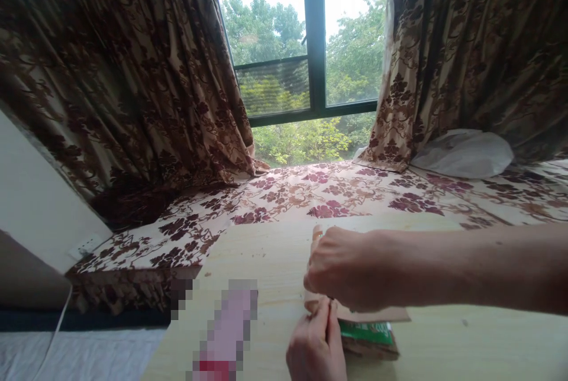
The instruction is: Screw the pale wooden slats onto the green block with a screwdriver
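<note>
On the light wooden table [465,345] lies a small brown cardboard package with a green label [370,333]. My right hand [350,265] reaches in from the right and closes over the package's upper flap. My left hand [316,348] comes up from the bottom edge and pinches the package's left end between thumb and fingers. Much of the package is hidden under both hands.
A blurred pinkish object [224,339] lies on the table left of my hands. Beyond the table is a floral-covered ledge [328,191] with a white plastic bag [464,153], flanked by brown floral curtains [133,85] and a window [306,61].
</note>
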`<state>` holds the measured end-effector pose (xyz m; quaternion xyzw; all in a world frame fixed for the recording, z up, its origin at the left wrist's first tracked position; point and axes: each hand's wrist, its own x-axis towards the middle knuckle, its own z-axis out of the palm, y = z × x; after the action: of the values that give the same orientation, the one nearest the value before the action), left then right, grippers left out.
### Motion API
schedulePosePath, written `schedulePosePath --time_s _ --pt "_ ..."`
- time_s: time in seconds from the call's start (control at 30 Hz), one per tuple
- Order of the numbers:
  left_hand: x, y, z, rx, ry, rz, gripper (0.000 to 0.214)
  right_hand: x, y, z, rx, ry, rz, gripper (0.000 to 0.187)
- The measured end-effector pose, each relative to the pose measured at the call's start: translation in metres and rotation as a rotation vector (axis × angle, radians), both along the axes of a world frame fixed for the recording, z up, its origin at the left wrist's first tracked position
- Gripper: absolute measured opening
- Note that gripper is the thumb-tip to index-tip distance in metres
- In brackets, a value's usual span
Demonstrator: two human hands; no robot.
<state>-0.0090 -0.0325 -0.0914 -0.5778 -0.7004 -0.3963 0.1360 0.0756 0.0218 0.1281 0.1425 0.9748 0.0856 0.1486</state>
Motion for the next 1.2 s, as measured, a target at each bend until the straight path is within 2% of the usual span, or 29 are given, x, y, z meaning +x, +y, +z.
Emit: schedulePosePath --time_s 0.1,0.2,0.37,0.5,0.63,0.8,1.0,1.1,1.2 --pt "0.0 0.0 -0.001 0.014 -0.001 0.008 0.033 0.0 -0.005 0.001 -0.002 0.004 0.03 0.012" --pt "-0.002 0.001 -0.003 0.018 0.028 -0.011 0.032 -0.003 0.003 -0.003 -0.026 -0.008 0.024 0.008" --pt "-0.003 0.001 -0.005 0.075 0.023 -0.048 0.034 -0.003 0.015 -0.011 -0.007 0.07 -0.03 0.018" --pt "-0.002 0.001 -0.003 0.076 0.017 -0.046 0.036 -0.002 0.003 -0.003 0.027 0.052 0.031 0.007" --pt "-0.002 0.001 -0.003 0.051 -0.008 -0.039 0.037 -0.004 -0.009 0.002 0.03 0.0 -0.01 0.014" --pt "-0.001 0.001 -0.006 0.062 -0.047 -0.057 0.033 -0.002 -0.001 -0.003 0.025 -0.021 -0.082 0.009" --pt "0.0 0.001 -0.002 0.078 -0.043 -0.037 0.033 0.001 -0.006 0.004 0.029 0.043 0.016 0.007" --pt "0.0 0.0 -0.001 0.049 -0.008 -0.018 0.034 -0.003 -0.011 0.007 0.013 -0.009 -0.004 0.011" --pt "-0.001 -0.001 -0.001 0.022 0.011 -0.016 0.034 -0.005 -0.006 0.001 0.016 -0.049 -0.039 0.008"
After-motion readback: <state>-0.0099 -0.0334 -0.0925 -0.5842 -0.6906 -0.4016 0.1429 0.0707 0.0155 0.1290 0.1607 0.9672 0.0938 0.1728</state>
